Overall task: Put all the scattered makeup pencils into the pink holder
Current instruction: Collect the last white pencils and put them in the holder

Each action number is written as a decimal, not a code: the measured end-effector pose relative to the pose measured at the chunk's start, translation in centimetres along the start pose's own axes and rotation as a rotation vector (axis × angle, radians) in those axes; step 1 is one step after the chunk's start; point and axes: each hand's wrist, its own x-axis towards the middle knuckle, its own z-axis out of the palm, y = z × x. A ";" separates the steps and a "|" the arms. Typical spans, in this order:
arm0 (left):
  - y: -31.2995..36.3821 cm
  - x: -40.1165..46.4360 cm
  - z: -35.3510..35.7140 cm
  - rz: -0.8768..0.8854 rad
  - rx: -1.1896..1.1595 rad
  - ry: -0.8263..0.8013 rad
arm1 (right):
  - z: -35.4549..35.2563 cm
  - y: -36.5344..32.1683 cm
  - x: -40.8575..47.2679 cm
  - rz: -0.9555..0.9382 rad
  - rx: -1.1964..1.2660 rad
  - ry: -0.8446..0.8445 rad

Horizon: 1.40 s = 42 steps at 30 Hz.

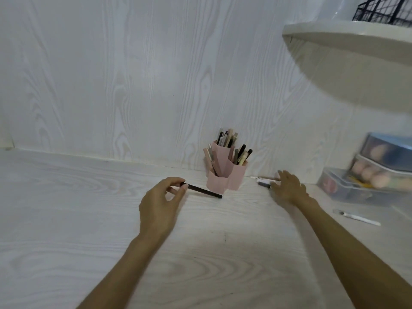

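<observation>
Pink holder (225, 175): multi-compartment, upright on the white wood-grain tabletop (66, 208), set against the back wall, already crowded with pencils and brushes standing on end. Left hand (159, 204): fingers (184, 186) pinched on one end of a black pencil (205, 191), whose far tip reaches to just in front of the holder's base; whether the pencil is lifted clear or resting on the surface cannot be told. Right hand (288, 188): blurred, fingers spread and loosely open, lying over a small cluster of loose pencils (264, 182) just to the right of the holder; a grip on any of them is not evident. White pencil (356, 217): lying alone farther right, near a clear plastic box (347, 188) holding sponges. Shelf (347, 41) with a black wire basket (379, 10): overhead at upper right. Status, as a judgement: several pieces remain outside the holder. Risks: the end-only grip leaves the black pencil free to swing or slip when it is tipped upright; the packed compartments may refuse another piece or jostle those inside; a push against the light holder could tip it; the right hand's sweep could roll the loose pieces away; the lone white piece is easily overlooked.
</observation>
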 end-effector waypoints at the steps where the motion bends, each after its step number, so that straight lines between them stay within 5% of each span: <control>1: 0.1 0.0 -0.1 0.018 0.013 0.032 | 1.2 1.0 0.0 0.006 -0.031 -0.062; 12: 1.8 -1.2 0.0 0.334 0.185 0.129 | 4.8 0.3 -5.2 -0.125 0.060 0.033; 20: 10.5 2.8 1.8 0.447 0.017 0.408 | 4.9 0.5 -6.3 -0.181 0.125 0.097; 30: 12.5 8.7 9.3 0.435 0.479 -0.019 | 4.7 0.4 -7.0 -0.333 0.240 0.318; 38: 10.8 7.3 11.7 0.601 0.783 -0.171 | 4.5 0.2 -6.8 -0.436 0.252 0.283; 42: 10.6 4.0 11.4 0.624 0.576 -0.029 | 4.6 0.1 -6.6 -0.469 0.310 0.215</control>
